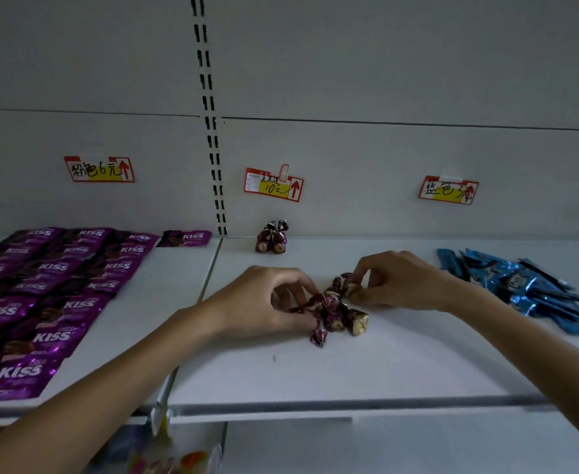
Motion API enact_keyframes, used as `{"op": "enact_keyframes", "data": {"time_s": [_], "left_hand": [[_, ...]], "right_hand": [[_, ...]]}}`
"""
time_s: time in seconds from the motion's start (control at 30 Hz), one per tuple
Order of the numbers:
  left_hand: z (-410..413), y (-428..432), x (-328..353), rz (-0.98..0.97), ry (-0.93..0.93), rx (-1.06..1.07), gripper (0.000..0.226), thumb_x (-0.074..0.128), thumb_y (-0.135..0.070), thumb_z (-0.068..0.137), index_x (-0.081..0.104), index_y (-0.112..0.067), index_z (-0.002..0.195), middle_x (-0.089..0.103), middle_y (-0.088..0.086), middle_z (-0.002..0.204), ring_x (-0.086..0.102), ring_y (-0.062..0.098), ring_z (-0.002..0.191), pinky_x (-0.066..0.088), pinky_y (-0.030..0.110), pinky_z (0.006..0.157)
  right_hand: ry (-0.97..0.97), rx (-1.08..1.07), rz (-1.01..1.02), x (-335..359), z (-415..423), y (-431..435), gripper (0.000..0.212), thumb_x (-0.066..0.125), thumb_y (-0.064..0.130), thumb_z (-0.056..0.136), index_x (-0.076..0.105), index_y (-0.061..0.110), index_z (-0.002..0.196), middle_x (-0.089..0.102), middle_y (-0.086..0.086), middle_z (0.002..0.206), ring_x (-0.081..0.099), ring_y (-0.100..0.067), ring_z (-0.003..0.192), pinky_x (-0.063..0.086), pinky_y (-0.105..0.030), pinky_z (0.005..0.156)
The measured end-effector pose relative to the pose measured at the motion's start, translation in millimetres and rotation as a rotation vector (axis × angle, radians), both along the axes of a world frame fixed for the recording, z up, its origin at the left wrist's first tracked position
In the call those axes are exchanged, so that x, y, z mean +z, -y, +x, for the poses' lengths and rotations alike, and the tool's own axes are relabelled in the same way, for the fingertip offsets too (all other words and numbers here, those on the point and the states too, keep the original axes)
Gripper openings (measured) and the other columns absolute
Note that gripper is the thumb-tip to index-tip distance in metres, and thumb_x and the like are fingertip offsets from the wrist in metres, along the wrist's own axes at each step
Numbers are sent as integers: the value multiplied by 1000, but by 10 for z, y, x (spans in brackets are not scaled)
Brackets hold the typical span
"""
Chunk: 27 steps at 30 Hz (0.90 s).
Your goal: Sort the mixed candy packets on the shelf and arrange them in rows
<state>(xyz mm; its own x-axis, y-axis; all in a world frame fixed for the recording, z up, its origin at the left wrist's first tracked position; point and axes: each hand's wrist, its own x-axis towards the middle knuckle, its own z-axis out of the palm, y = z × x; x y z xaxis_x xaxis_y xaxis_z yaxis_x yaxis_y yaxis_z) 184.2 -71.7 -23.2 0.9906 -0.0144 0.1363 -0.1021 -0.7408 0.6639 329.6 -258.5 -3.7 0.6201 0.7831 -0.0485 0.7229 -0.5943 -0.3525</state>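
**Candy sorting: current state**

Loose cluster of maroon candies (336, 314) at mid-shelf (349, 374), between rows of purple KISS packets (41, 285) on the left and heaped blue packets (520, 285) on the right. Pinched at the left edge by the curled left hand (264, 299). Pinched at the top between thumb and fingertips of the right hand (400, 282).

Dim, grey-blue cast, light even; source unclear. Shadows faint, soft. Weak glints on blue packets (527, 289) at right, candies (336, 309) at centre. Wide-angle bend: shelf (349, 381) front edge curves. Bottom centre of frame blurred; middle sharp.
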Motion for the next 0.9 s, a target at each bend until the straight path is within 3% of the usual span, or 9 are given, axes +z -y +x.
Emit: {"op": "enact_keyframes", "data": {"time_s": [0.1,0.23,0.37,0.5,0.6,0.9], "left_hand": [[-24,-39,-14,-14,7,44,36,74,-39,74,63,-30,107,65,-16,92,57,-3,82,42,9,68],[-87,-79,-4,0,29,72,32,77,-32,73,64,-32,103,65,-17,89,57,-3,81,43,9,69],[-105,-131,6,-26,44,93,30,79,-29,72,63,-36,96,64,-13,86,57,-2,80,44,12,70],[-122,-145,8,-21,60,97,34,76,-28,75,58,-36,104,63,-15,93,57,-4,89,45,12,76],[-101,-175,-1,-10,45,112,32,71,-32,80,56,-37,108,61,-18,103,56,-7,92,45,11,76],[134,-139,3,91,29,83,16,63,-25,87,67,-24,103,62,-18,93,53,-15,79,38,2,69]], "right_hand": [[-10,0,65,-4,-39,75,8,68,35,79,62,34,84,64,17,69,57,6,62,42,-8,58],[-73,15,125,19,-62,111,23,69,27,79,60,35,99,65,15,92,60,-3,81,47,-22,77],[-17,-3,136,-24,-81,32,26,66,49,79,62,34,100,63,15,90,55,1,79,43,-17,69],[-17,-36,199,-53,-69,-17,10,70,31,79,64,30,87,65,12,85,59,-4,79,42,-14,65],[-39,-91,316,-55,-47,-24,13,70,16,78,64,26,83,67,8,83,64,-12,80,47,-22,71],[-103,-36,476,1,-48,-214,25,81,17,68,66,27,85,65,2,88,63,-16,83,51,-36,81]]}}
